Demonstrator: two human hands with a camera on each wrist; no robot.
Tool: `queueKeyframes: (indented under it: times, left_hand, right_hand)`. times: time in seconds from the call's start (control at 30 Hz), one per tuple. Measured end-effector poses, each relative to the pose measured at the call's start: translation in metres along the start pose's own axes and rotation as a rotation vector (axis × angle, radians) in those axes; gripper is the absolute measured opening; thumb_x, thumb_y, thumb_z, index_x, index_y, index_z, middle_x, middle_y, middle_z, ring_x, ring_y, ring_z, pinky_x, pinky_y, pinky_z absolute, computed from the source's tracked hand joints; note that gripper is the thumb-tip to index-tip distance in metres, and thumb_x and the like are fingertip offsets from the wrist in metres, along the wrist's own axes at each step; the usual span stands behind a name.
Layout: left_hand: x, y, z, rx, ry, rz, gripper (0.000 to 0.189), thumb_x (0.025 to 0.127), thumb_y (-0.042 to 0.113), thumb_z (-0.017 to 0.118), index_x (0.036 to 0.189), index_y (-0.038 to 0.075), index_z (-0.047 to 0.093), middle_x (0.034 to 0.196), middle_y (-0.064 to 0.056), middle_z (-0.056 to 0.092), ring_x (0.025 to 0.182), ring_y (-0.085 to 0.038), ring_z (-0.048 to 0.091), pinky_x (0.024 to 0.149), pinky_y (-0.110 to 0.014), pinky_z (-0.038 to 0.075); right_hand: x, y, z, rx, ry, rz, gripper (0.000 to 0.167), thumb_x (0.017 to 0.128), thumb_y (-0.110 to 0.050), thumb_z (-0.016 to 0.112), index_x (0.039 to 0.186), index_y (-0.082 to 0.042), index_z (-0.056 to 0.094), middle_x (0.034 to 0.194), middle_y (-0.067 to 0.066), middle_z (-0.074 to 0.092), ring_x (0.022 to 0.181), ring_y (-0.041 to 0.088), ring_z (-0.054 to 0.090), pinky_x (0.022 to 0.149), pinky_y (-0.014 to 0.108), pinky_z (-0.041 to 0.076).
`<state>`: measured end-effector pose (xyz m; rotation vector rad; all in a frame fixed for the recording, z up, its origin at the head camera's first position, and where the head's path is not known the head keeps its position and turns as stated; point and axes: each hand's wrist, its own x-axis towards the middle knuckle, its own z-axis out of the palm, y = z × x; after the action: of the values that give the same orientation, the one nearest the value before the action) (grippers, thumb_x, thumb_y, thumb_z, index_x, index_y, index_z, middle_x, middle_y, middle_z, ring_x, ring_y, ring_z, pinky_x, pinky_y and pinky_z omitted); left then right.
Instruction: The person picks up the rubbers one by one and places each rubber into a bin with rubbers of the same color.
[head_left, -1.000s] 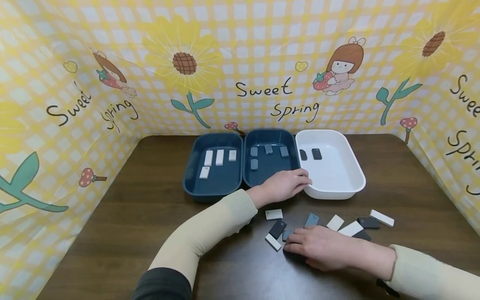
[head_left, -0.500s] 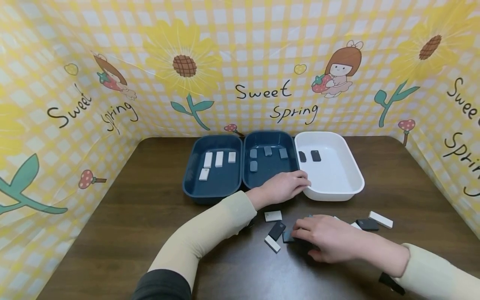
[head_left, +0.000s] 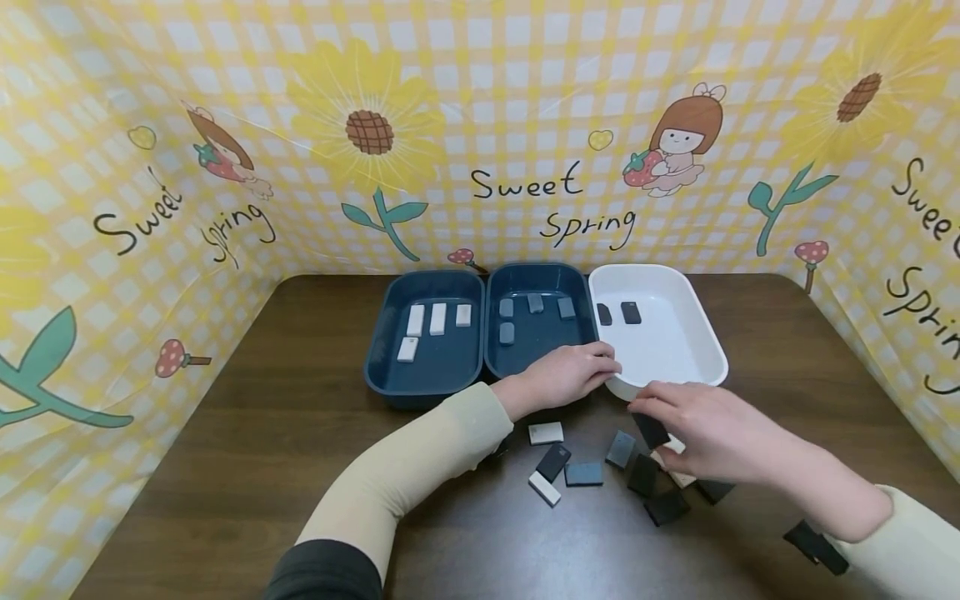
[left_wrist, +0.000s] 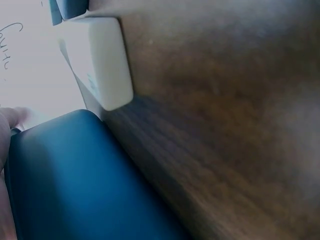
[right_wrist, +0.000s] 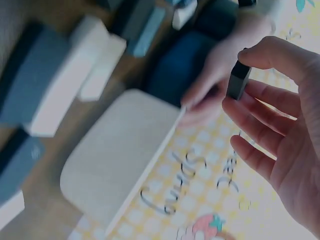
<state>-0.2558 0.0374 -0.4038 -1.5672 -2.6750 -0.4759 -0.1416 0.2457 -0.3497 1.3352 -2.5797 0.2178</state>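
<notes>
My right hand point(head_left: 708, 429) pinches a small black rectangular block point(right_wrist: 238, 80) between thumb and fingertips, just in front of the white bin point(head_left: 667, 387). My left hand point(head_left: 566, 372) grips the rim where the white bin meets the middle dark blue bin point(head_left: 498, 367), fingers curled over the white bin's near left corner. Two black blocks point(head_left: 631, 312) lie in the white bin. Several grey-blue blocks point(head_left: 507, 333) are in the middle bin. White blocks point(head_left: 437, 318) lie in the left dark blue bin point(head_left: 423, 390).
Loose blocks lie on the brown table point(head_left: 262, 467) in front of the bins: white point(head_left: 545, 432), black point(head_left: 553, 462) and grey-blue point(head_left: 584, 474) ones, some partly under my right hand. A yellow checked cloth point(head_left: 480, 83) hangs behind the table.
My right hand has lifted a black block from the loose ones and moved away and rightward, close to the white bin's front. My left hand has stayed on the rim.
</notes>
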Motion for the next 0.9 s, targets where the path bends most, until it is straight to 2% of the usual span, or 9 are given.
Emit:
queueKeyframes:
  times: [0.23,0.33,0.57,0.73,0.9]
  left_hand:
    - [0.000,0.000,-0.001,0.003,0.002,-0.005,0.028,0.101,0.021,0.054,0.126,0.014,0.066,0.124,0.000,0.057,0.100,-0.008,0.055,0.091,-0.014,0.041]
    - [0.000,0.000,0.000,-0.007,-0.002,-0.011,0.029,0.101,0.022,0.054,0.126,0.014,0.066,0.125,0.000,0.057,0.100,-0.008,0.055,0.092,-0.014,0.040]
    - [-0.001,-0.001,0.002,-0.014,-0.005,-0.011,0.029,0.102,0.022,0.053,0.126,0.014,0.066,0.125,0.000,0.057,0.101,-0.008,0.055,0.093,-0.014,0.040]
    - [-0.001,0.000,0.002,-0.011,-0.007,-0.006,0.029,0.102,0.021,0.053,0.126,0.013,0.066,0.126,0.000,0.058,0.103,-0.008,0.055,0.095,-0.015,0.040]
    - [-0.001,0.001,0.001,-0.004,-0.008,-0.008,0.029,0.102,0.021,0.052,0.127,0.013,0.066,0.127,-0.001,0.058,0.105,-0.009,0.055,0.096,-0.016,0.039]
  right_hand:
    - [-0.003,0.026,-0.010,-0.025,0.036,0.112,0.046,0.064,-0.013,0.084,0.107,-0.005,0.068,0.101,-0.001,0.062,0.072,0.008,0.056,0.059,0.027,0.049]
    - [-0.003,0.038,-0.010,-0.039,0.024,0.177,0.045,0.064,-0.013,0.084,0.106,-0.004,0.068,0.099,0.001,0.063,0.068,0.007,0.054,0.058,0.028,0.048]
    - [0.009,0.066,-0.010,-0.067,-0.108,0.349,0.042,0.068,-0.012,0.084,0.105,-0.001,0.067,0.095,0.006,0.060,0.066,0.013,0.053,0.058,0.034,0.048]
    - [0.025,0.087,-0.008,-0.061,-0.208,0.403,0.042,0.071,-0.009,0.084,0.107,0.003,0.066,0.094,0.011,0.060,0.070,0.019,0.057,0.065,0.040,0.052]
    - [0.045,0.113,-0.009,-0.048,-0.299,0.450,0.042,0.074,-0.005,0.083,0.110,0.006,0.065,0.097,0.016,0.060,0.079,0.027,0.061,0.075,0.047,0.052]
